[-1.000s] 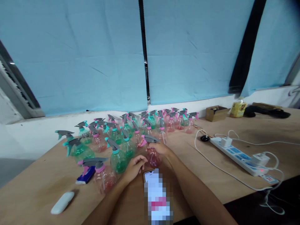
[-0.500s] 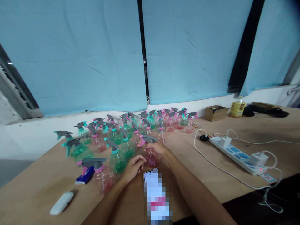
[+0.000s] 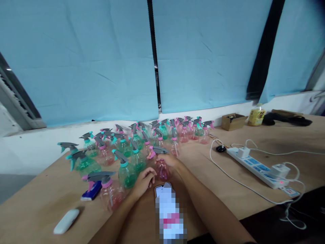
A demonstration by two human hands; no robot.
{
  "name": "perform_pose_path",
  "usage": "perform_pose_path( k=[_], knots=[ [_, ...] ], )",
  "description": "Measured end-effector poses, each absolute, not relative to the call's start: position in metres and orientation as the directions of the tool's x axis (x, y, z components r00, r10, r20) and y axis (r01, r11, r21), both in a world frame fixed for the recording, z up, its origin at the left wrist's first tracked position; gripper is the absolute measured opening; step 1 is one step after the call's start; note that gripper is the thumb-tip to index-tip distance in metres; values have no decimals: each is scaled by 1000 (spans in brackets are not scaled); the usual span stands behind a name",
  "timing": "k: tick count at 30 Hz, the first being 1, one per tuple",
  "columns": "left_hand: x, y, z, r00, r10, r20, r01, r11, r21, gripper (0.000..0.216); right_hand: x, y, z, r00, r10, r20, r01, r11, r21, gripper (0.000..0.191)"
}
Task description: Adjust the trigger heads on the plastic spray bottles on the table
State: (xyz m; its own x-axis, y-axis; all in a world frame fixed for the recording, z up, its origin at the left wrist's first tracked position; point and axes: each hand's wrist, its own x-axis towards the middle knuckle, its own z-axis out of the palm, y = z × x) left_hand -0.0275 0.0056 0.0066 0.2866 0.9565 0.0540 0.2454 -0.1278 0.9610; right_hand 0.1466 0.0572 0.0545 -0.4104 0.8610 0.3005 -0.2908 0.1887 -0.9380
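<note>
My right hand (image 3: 169, 160) is wrapped round the neck of a pink spray bottle (image 3: 161, 169) with a grey trigger head, which stands upright on the wooden table (image 3: 215, 189). My left hand (image 3: 143, 181) rests beside that bottle's base, fingers curled, touching or nearly touching it; I cannot tell if it grips anything. A phone (image 3: 162, 189) lies just below both hands. Several green and pink spray bottles (image 3: 132, 149) crowd the table behind and to the left, with a green bottle (image 3: 127, 173) right beside my left hand.
A white power strip (image 3: 256, 167) with plugged chargers and trailing white cables lies to the right. A small cardboard box (image 3: 233, 121) and a yellow bottle (image 3: 256, 116) stand at the back right. A white oblong device (image 3: 66, 221) and a blue pack (image 3: 91, 191) lie front left.
The hands and the pink bottle have hardly moved; the view has shifted slightly.
</note>
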Motion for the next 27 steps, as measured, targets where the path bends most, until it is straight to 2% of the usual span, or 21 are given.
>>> perform_pose_path(
  k=[10,20,27],
  knots=[
    [-28,5,6,309,949,56,247,-137,959,25,144,58,47,-358,893,271,-283,172,-943,13],
    [-27,4,9,297,954,50,241,-126,962,23,143,59,52,-418,840,346,-306,229,-924,20],
    [-28,5,7,305,951,47,247,-126,961,22,145,56,52,-372,888,271,-260,181,-949,6]
  ],
)
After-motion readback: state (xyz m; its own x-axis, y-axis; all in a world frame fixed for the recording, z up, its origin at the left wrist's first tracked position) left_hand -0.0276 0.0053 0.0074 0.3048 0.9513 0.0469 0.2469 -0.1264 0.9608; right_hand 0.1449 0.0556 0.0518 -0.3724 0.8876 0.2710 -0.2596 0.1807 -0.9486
